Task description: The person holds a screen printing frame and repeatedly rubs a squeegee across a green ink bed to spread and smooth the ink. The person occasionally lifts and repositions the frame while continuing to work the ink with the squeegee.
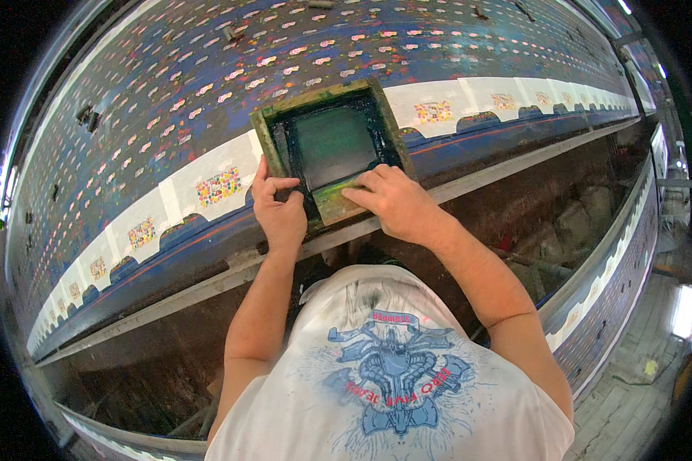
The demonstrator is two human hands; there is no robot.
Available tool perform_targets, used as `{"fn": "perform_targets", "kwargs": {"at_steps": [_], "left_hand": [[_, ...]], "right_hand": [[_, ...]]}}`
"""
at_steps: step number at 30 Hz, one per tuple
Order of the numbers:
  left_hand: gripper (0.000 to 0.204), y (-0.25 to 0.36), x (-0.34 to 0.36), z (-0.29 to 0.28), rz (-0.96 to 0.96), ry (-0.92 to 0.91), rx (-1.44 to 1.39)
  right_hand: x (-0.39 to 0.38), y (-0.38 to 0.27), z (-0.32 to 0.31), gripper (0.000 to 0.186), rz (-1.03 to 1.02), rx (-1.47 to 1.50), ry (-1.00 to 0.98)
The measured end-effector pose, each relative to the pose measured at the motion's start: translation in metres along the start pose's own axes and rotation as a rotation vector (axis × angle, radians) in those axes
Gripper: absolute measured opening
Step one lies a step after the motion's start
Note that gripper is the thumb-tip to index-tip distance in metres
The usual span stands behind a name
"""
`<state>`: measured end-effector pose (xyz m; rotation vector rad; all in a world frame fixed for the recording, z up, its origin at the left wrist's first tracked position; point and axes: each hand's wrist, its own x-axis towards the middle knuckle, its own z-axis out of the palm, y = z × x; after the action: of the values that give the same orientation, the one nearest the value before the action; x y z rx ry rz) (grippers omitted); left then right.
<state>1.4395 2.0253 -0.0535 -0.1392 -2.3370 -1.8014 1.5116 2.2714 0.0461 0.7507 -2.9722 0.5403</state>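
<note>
A screen printing frame (pixel 397 127) with worn wooden edges and dark green mesh sits tilted across the white cut fabric pieces (pixel 469 91) at the table's near edge. My left hand (pixel 279 206) grips its left side near the lower corner, thumb and finger bent over the edge. My right hand (pixel 396 201) closes on the near side of the frame, fingertips on a yellow-green strip. Whether a tool lies under those fingers cannot be made out. Along the row, several white pieces bear a colourful print (pixel 218 187) on either side of the frame.
The long dark blue printing table (pixel 169 127) carries many small repeated prints and a few small dark clamp-like pieces (pixel 88 117). A pale rail (pixel 515 159) runs along its near edge. Behind me stands another table (pixel 603 330) with white pieces, beside a tiled floor (pixel 619 407).
</note>
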Motion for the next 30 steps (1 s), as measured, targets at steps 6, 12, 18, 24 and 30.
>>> {"fn": "perform_targets", "kwargs": {"at_steps": [6,12,18,24,30], "left_hand": [[0.024,-0.004,0.002,0.001,0.038,0.003,-0.008],[0.026,0.025,0.001,0.010,0.023,0.013,-0.191],[0.024,0.048,-0.003,0.073,0.118,0.023,-0.083],[0.025,0.056,-0.017,0.175,0.076,0.029,-0.068],[0.026,0.061,-0.025,0.234,-0.014,0.025,-0.178]], "right_hand": [[-0.026,0.003,-0.003,0.049,0.054,0.149,0.107],[-0.060,0.053,0.006,0.046,0.341,0.457,0.465],[-0.107,0.110,-0.003,0.040,0.376,0.654,0.500],[-0.161,0.187,-0.033,0.043,0.382,0.615,0.510],[-0.195,0.239,-0.048,0.047,0.343,0.632,0.519]]}}
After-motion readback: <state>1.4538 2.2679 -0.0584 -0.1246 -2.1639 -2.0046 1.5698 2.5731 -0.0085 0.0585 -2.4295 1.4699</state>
